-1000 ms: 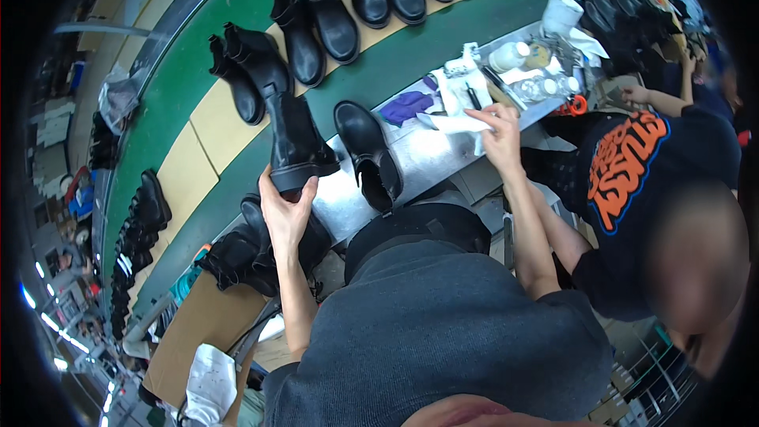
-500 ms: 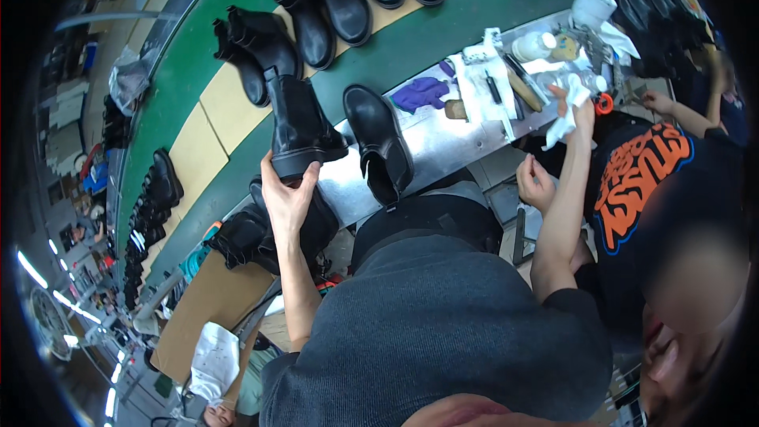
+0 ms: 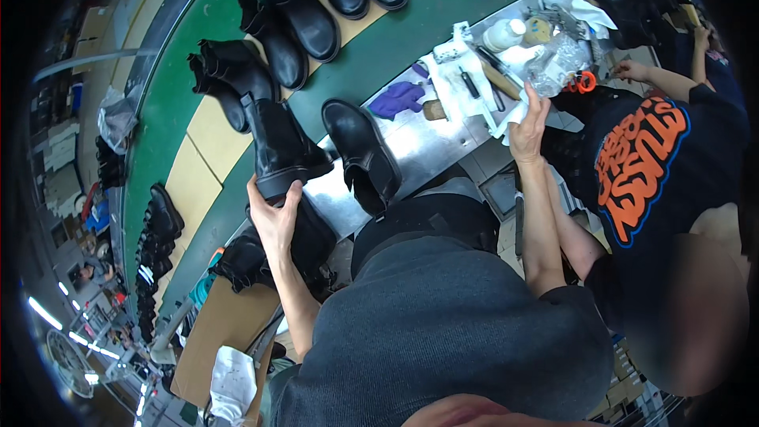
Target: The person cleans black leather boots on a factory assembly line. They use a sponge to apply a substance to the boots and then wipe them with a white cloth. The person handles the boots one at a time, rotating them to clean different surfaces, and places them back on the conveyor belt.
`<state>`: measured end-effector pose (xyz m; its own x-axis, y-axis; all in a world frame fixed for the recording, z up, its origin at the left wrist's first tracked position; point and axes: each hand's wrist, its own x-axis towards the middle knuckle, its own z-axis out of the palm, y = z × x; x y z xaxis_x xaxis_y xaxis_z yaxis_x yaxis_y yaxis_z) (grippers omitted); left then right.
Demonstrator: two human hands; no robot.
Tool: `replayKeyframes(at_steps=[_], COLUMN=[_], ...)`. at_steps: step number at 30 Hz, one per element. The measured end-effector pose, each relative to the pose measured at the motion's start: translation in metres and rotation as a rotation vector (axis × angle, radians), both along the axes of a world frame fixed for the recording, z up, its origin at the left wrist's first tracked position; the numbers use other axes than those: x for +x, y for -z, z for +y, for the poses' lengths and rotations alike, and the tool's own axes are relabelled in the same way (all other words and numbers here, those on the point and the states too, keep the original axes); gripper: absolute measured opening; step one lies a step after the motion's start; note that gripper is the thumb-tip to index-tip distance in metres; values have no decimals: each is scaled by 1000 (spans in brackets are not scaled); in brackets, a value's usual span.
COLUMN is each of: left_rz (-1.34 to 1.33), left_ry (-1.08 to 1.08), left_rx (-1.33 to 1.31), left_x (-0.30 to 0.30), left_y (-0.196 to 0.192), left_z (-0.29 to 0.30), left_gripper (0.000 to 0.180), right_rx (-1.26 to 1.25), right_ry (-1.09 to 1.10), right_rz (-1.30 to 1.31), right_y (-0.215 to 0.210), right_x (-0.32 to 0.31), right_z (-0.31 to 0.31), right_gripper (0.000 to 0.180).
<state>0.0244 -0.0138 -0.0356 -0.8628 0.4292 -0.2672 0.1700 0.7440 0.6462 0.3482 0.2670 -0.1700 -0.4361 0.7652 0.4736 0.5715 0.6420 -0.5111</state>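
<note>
My left hand (image 3: 273, 217) grips the heel end of a black leather ankle boot (image 3: 278, 141), thumb and fingers around its sole. The boot tilts, its shaft pointing away from me. Right beside it, a second black ankle boot (image 3: 360, 150) lies on the metal tabletop (image 3: 443, 138). Over at the tool area my right hand (image 3: 528, 128) is raised with its fingers curled around a white cloth (image 3: 515, 115), which is mostly hidden by the hand. Close to it lie a handled tool (image 3: 500, 81) and white sheets (image 3: 455, 71).
Several black boots (image 3: 304, 20) line the far green bench. A purple cloth (image 3: 397, 100), white bottle (image 3: 504, 35), clear plastic (image 3: 560, 63) and orange-handled scissors (image 3: 583, 81) lie on the metal top. A co-worker in a dark shirt (image 3: 644, 166) is close at my right; cardboard (image 3: 225, 320) stands lower left.
My right hand has moved left and slightly nearer, with the white cloth now less visible. The view has shifted; my left hand keeps its grip on the boot.
</note>
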Motion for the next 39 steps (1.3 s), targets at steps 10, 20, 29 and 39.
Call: replayKeyframes(at_steps=[10, 20, 29, 39], left_rz=[54, 290, 477, 620], left_ry=[18, 152, 177, 320], left_rx=[102, 133, -51, -80], left_x=[12, 44, 58, 47], left_y=[-5, -12, -34, -40], left_z=[12, 15, 25, 26], left_gripper=[81, 81, 87, 93], right_rx=[-1154, -1153, -986, -1001], right_ry=[152, -964, -917, -882], right_rz=[667, 139, -103, -129], right_y=[43, -142, -160, -160], right_x=[50, -178, -224, -238], right_z=[131, -56, -87, -79], right_gripper=[44, 51, 47, 48])
